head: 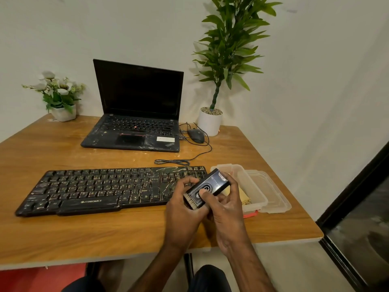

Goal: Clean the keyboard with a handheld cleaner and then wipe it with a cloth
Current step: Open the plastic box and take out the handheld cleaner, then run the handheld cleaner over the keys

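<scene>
Grip: both hands are closed round the handheld cleaner [210, 185]; fingers curl tight on its black body
Left hand [183, 209]: holds the brush end, fingers hooked over the far edge; bristles [188, 202] poke out at the lower left of the grip
Right hand [228, 209]: cups the cleaner from below; thumb [203, 193] lies on its top face
Keyboard [101, 188]: flat on the table [63, 232], stretching left from the grip; its right end runs behind the hands
Container [255, 187]: clear plastic, just right of the grip; lid [273, 197] lies further right, beside it
Cloth [245, 198]: yellow, inside the container, just past the right fingers
Laptop [134, 114]: open, screen dark, well beyond the grip; mouse [195, 135] to its right
</scene>
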Motion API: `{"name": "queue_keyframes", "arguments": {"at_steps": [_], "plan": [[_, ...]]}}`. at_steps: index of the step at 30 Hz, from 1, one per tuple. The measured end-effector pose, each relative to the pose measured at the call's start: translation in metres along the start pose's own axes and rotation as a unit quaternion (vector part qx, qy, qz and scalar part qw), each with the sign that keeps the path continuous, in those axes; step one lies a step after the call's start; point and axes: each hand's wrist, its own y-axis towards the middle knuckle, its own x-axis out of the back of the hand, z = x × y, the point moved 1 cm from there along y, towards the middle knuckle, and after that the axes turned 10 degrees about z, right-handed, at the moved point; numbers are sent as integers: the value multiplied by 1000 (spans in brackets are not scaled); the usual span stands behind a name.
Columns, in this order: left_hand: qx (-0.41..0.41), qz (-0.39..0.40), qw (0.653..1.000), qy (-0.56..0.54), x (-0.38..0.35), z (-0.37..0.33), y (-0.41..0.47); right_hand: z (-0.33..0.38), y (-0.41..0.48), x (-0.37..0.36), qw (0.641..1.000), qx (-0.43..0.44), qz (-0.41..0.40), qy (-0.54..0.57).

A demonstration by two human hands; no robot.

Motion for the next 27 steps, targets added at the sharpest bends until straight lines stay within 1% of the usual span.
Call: {"name": "queue_keyframes", "arguments": {"at_steps": [3, 4, 5, 6, 8, 10, 12, 13, 14, 16, 17, 18, 19, 22, 27], "plan": [[-1, 20, 1000, 13, -1, -1, -1, 0, 0, 0, 1000, 5, -11, 6], [5, 44, 999, 29, 2, -2, -2, 0, 0, 0, 1000, 7, -14, 9], [15, 86, 994, 66, 7, -5, -3, 2, 0, 1, 1000, 9, -18, 13], [30, 140, 982, 123, 15, -9, -4, 4, 0, 3, 1000, 13, -21, 17], [63, 231, 944, 226, 42, -20, -3, 11, 0, 8, 999, 33, -33, 20], [73, 263, 917, 291, 72, -34, 7, 15, 1, 12, 997, 56, -46, 24], [58, 254, 892, 370, 95, -43, 28, 13, 3, 13, 996, 66, -53, 27], [52, 251, 873, 414, 102, -42, 41, 10, 4, 12, 996, 69, -53, 25], [49, 261, 845, 464, 106, -38, 54, 6, 4, 10, 996, 72, -53, 19], [67, 312, 762, 564, 108, -21, 77, -3, 3, 5, 995, 83, -57, 3], [90, 342, 723, 594, 108, -11, 85, -8, 2, 4, 994, 92, -58, -7], [112, 366, 696, 607, 107, -3, 92, -11, 1, 3, 993, 100, -60, -19], [131, 384, 681, 610, 106, 2, 98, -14, -1, 3, 992, 108, -63, -31], [155, 417, 659, 607, 99, 7, 110, -20, -7, 7, 988, 129, -69, -54], [166, 425, 653, 604, 95, 3, 120, -25, -14, 10, 987, 132, -38, -78]]}}
